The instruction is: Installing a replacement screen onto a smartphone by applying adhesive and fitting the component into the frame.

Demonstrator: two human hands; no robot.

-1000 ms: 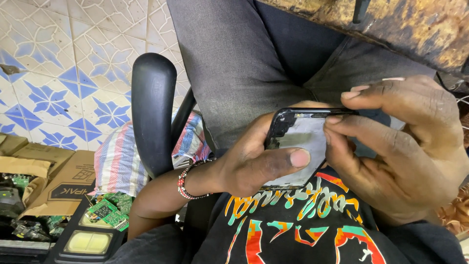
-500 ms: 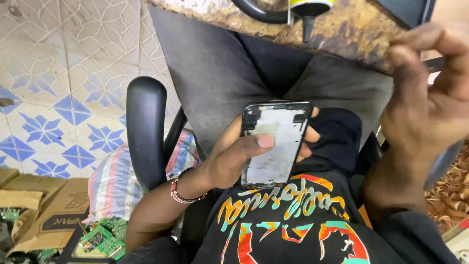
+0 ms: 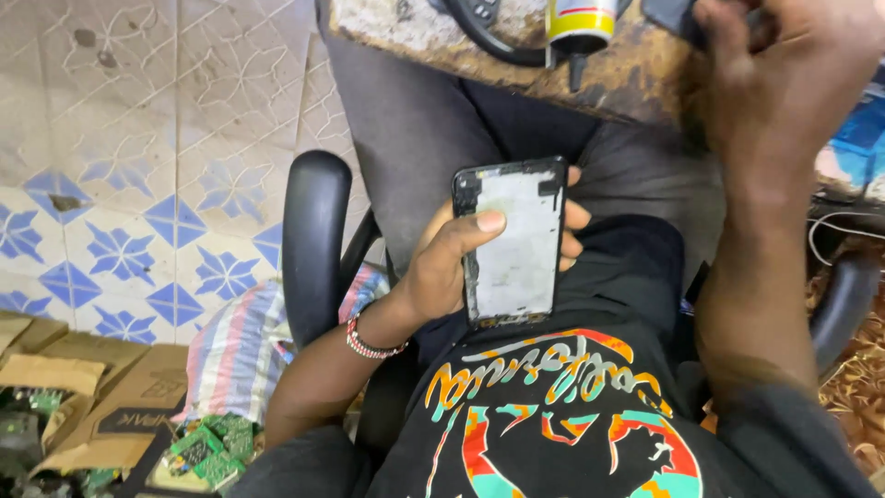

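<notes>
The worn table edge [image 3: 516, 51] runs across the top, above the black chair armrest [image 3: 315, 244]. The left hand [image 3: 452, 267] grips an opened phone [image 3: 512, 242] over the lap (thumb on its pale inside). The right hand [image 3: 784, 65] reaches onto the table; I cannot tell its grip.

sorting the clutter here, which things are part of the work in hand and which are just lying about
In hand:
- opened phone, held in left hand
- dark item on worktop, under right hand

Lying about:
- yellow-labelled can
- circuit boards
- cardboard boxes
- striped cloth
</notes>
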